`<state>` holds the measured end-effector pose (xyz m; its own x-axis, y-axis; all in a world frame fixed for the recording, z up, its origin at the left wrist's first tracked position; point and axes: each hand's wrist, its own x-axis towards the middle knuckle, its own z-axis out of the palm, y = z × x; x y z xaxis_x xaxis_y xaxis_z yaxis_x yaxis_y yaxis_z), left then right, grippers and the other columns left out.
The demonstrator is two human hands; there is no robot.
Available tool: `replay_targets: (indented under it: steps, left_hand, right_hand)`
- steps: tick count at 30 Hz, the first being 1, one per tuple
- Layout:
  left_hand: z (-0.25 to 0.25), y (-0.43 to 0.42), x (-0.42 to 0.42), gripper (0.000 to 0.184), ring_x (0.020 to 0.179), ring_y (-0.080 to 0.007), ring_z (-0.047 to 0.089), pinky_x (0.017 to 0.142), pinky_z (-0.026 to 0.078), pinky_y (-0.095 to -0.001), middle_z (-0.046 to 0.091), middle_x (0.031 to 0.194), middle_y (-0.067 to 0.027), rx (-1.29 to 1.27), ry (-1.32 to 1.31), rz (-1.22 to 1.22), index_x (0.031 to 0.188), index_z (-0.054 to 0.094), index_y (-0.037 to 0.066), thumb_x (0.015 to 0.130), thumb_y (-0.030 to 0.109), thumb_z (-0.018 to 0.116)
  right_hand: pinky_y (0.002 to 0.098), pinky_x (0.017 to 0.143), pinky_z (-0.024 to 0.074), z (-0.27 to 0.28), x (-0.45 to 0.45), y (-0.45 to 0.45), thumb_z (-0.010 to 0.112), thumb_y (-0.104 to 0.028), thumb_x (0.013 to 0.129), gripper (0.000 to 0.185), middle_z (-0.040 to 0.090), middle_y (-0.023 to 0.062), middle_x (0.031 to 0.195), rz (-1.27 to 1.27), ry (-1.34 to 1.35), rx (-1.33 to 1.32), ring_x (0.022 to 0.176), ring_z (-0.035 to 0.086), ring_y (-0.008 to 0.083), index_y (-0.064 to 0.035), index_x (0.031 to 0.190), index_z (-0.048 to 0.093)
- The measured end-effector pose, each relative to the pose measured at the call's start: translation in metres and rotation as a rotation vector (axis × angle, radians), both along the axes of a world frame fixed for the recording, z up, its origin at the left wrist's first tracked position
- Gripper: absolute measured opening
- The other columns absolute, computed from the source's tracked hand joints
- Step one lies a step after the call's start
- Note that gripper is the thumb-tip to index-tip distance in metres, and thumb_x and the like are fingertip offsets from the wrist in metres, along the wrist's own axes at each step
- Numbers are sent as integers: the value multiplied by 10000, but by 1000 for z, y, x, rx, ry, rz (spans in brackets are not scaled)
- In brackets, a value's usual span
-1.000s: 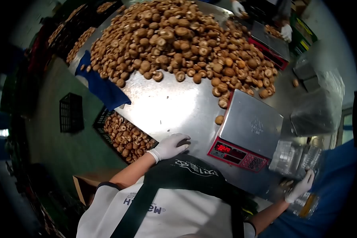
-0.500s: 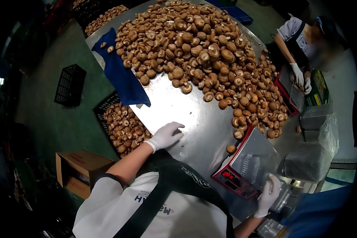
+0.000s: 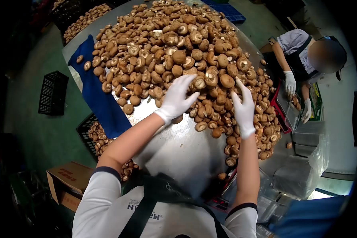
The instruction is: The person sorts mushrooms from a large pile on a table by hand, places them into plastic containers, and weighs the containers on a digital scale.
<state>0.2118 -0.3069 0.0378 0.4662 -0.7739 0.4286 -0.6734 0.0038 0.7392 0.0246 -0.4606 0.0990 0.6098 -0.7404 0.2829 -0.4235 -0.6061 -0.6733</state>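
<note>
A large heap of brown mushrooms (image 3: 146, 59) covers the far part of the metal table (image 3: 178, 152). My left hand (image 3: 177, 98), in a white glove, reaches to the heap's near edge with fingers spread. My right hand (image 3: 244, 108), gloved too, is over the heap's right part, thumb and fingers apart. Several mushrooms lie between the two hands, and neither hand is closed on one. Below my right forearm, the red-edged scale (image 3: 218, 203) is partly hidden. A single mushroom (image 3: 222, 176) rests beside it.
A blue cloth (image 3: 101, 95) hangs over the left edge, above a crate of mushrooms (image 3: 97, 137). An empty black crate (image 3: 52, 93) and a cardboard box (image 3: 69, 182) stand left. At right, a co-worker's gloved hands (image 3: 290, 83) are by another scale. Clear plastic containers (image 3: 293, 178) sit nearer.
Both my hands have moved forward onto the heap, the left from the near table edge, the right from beside the scale. A clear container seen on the scale is now hidden or out of sight.
</note>
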Motion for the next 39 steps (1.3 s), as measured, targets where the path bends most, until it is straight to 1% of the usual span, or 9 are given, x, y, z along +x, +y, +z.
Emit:
replay_targets:
  steps: [3,7,10,14,18,25,31,35,39]
  left_hand:
    - [-10,-59,5,646,1287,-344,449,1103,322,-468,518,1353,-156,-22,-225,17,1391,478,121,807,280,706]
    - [-63,-83,-7,639,1196,-281,514,1138,237,-511,580,1201,-97,-86,-253,80,1343,531,189,737,284,714]
    - [-97,-62,-28,573,999,-268,592,1113,309,-501,625,1006,-74,-141,-165,-83,1253,581,151,711,266,727]
    - [-109,-25,-67,625,960,-302,588,980,388,-459,620,962,-110,-133,-90,-84,1192,578,81,693,395,785]
    - [-101,-1,-73,607,985,-309,576,1029,366,-474,601,1022,-120,-64,18,-93,1193,596,88,706,403,778]
    - [-113,87,-85,537,1271,-336,464,1043,374,-468,527,1303,-100,27,83,-14,1180,609,148,721,353,796]
    - [-126,132,-102,455,1310,-341,446,1059,345,-527,555,1270,-70,90,17,-33,1054,628,136,669,265,833]
    - [-123,136,-99,416,1266,-274,502,1065,354,-489,610,1211,-49,88,127,-43,1076,613,132,727,279,786]
    - [-100,137,-89,402,1128,-283,605,972,451,-396,660,1111,-87,46,293,33,1017,601,83,683,125,819]
  right_hand:
    - [414,1063,377,-41,47,-24,627,-188,900,408,561,162,1284,-26,188,-241,1223,489,330,-59,1285,590]
    - [434,1034,371,-104,56,-21,556,-138,927,307,574,149,1246,-71,38,-296,1195,490,323,-59,1215,629]
    - [435,1032,366,-121,24,2,552,-124,920,299,591,146,1224,-76,62,-212,1174,503,328,-55,1200,632]
    - [447,1039,361,-124,-22,35,598,-95,852,319,587,147,1203,-45,156,-263,1171,495,349,-51,1165,643]
    - [473,1069,335,-133,-44,84,611,-96,814,355,565,153,1238,-64,219,-263,1215,463,371,-48,1164,643]
    - [496,1127,272,-118,-68,106,594,-66,849,408,540,169,1306,11,173,-191,1278,443,346,-44,1256,599]
    - [395,1032,403,-64,83,55,623,-66,876,372,598,145,1253,222,-57,-283,1181,543,297,-30,1246,605]
    - [414,1000,415,-81,156,28,670,-81,827,548,558,100,1304,120,358,-441,1151,522,296,-58,1348,501]
    - [423,1029,383,-105,138,31,652,-36,806,512,592,92,1237,102,239,-437,1113,540,289,-64,1304,537]
